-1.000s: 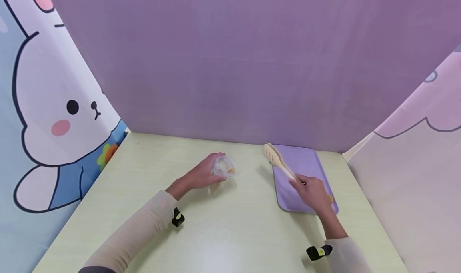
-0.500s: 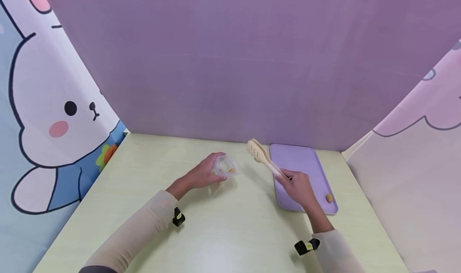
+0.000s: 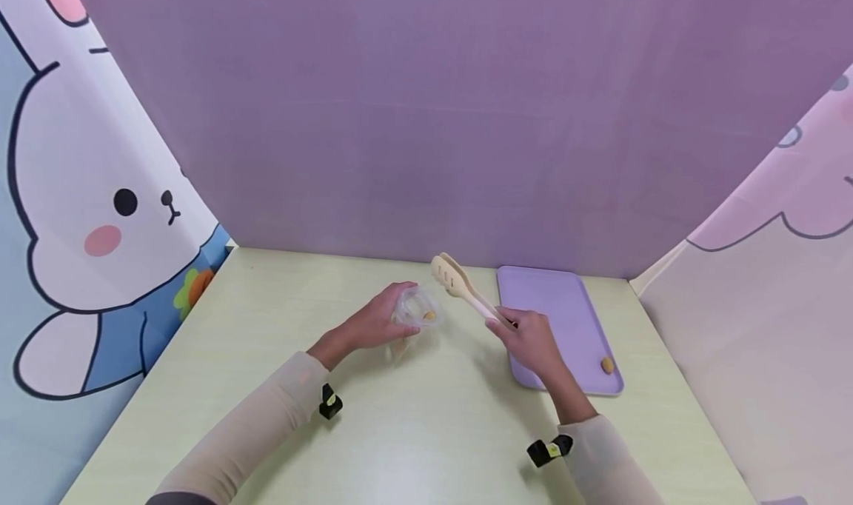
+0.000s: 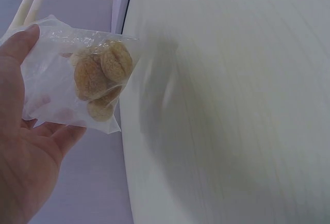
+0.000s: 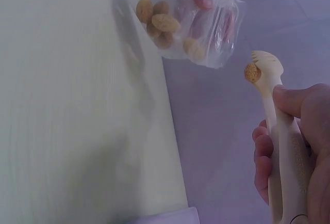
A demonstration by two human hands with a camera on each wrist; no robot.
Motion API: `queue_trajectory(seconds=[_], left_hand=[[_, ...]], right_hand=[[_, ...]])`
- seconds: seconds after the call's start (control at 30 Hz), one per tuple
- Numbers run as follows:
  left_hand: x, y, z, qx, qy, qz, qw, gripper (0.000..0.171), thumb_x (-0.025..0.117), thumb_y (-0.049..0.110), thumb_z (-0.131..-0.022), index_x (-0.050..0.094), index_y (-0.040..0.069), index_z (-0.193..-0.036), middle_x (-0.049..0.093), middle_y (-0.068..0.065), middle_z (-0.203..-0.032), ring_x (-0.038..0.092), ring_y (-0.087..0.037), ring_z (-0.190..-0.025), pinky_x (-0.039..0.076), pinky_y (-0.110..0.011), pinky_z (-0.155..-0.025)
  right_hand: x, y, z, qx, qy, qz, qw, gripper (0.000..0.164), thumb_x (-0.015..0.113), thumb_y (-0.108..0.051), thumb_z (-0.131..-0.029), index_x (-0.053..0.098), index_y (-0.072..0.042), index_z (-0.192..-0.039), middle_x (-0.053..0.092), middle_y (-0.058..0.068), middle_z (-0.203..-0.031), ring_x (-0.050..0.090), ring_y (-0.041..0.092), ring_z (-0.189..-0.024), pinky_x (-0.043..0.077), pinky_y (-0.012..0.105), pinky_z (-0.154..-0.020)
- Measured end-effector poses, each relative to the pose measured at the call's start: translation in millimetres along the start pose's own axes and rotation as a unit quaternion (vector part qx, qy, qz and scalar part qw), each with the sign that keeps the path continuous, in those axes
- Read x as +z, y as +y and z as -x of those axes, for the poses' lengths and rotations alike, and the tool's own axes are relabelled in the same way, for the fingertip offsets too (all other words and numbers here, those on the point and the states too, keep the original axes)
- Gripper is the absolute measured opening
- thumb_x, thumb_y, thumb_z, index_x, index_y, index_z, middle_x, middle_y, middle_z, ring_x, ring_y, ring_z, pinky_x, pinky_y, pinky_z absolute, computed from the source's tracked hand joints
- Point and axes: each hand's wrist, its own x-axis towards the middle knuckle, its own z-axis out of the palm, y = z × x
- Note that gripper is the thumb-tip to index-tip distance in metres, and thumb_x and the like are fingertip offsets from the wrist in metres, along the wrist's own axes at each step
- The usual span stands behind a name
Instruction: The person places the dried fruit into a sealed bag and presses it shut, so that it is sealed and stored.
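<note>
Nut (image 5: pixel 252 73) swung nearer bag (image 4: pixel 51 69)

Right hand (image 3: pixel 531 340) gripped tongs (image 3: pixel 455 278), nut pinched at their tips. They had just moved left, away from the tray (image 3: pixel 553 298) — bringing it close to the bag the left hand (image 3: pixel 376 321) grasped. Another nut (image 3: pixel 607 365) lay there on the tray.

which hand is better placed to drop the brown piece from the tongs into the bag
Right, I'd say: the right hand grips the tongs, which hold the brown piece and point toward the bag. The left hand is busy holding that bag.
</note>
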Motion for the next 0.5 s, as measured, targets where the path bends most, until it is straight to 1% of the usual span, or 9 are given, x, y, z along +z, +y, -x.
queue_trajectory(seconds=[0.23, 0.37, 0.5], left_hand=[[-0.4, 1.5, 0.9, 0.001, 0.003, 0.009, 1.0, 0.082, 0.078, 0.028, -0.086, 0.036, 0.009, -0.154, 0.052, -0.012, -0.142, 0.055, -0.024, -0.12, 0.048, -0.049, -0.104], [-0.7, 2.1, 1.6, -0.003, 0.002, 0.014, 0.9999, 0.081, 0.078, 0.027, -0.086, 0.037, 0.009, -0.153, 0.053, -0.011, -0.139, 0.056, -0.023, -0.118, 0.05, -0.047, -0.1], [-0.7, 2.0, 2.4, -0.004, 0.002, 0.024, 0.9997, 0.081, 0.079, 0.026, -0.086, 0.037, 0.009, -0.153, 0.053, -0.011, -0.138, 0.055, -0.024, -0.118, 0.049, -0.048, -0.1]], right_hand=[[7.5, -11.0, -4.3, -0.013, 0.002, -0.01, 1.0, 0.033, 0.078, -0.025, -0.089, 0.077, -0.004, -0.116, 0.067, 0.001, -0.067, 0.047, 0.009, -0.058, 0.041, 0.024, -0.055], [11.3, -17.3, -5.5, -0.013, -0.005, -0.018, 1.0, 0.031, 0.077, -0.024, -0.09, 0.078, -0.006, -0.115, 0.065, 0.0, -0.064, 0.047, 0.009, -0.057, 0.041, 0.024, -0.054], [14.2, -24.8, -6.1, -0.013, -0.012, -0.027, 0.999, 0.032, 0.077, -0.024, -0.09, 0.077, -0.006, -0.117, 0.066, 0.0, -0.065, 0.046, 0.007, -0.056, 0.04, 0.023, -0.053]])
